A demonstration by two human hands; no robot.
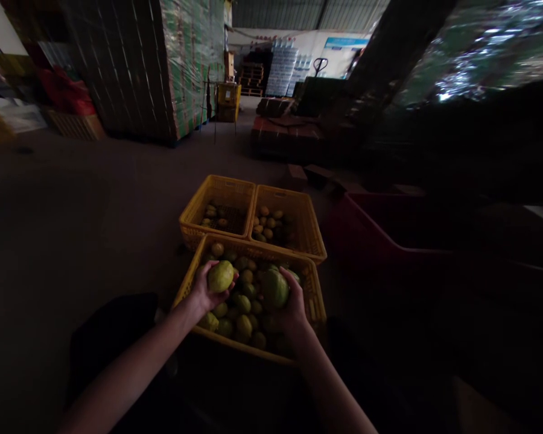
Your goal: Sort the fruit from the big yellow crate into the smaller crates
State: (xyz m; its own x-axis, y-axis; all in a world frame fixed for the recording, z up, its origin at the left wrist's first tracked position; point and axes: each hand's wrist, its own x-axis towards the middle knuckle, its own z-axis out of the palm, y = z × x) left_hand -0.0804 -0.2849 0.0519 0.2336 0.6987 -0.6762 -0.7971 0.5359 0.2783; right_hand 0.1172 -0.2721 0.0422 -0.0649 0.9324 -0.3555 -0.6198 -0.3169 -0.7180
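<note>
My left hand [206, 292] is wrapped from below around a yellow-green fruit [220, 276], smooth and oval. A larger, darker green fruit [275, 289] rests in my right hand [295, 304], whose thumb lies along its upper right side. Both hands are over the near yellow crate [317, 301], which holds many similar green and yellowish fruits [243, 303]. The exact kind of fruit is hard to make out in the dim light.
Beyond the near crate stand two more yellow crates, a left one [192, 212] and a right one [314, 232], each with some fruits at the bottom. To the right is a dark red bin [366, 232]. Wrapped stacks [190, 72] and a low pallet load [285, 129] stand farther back.
</note>
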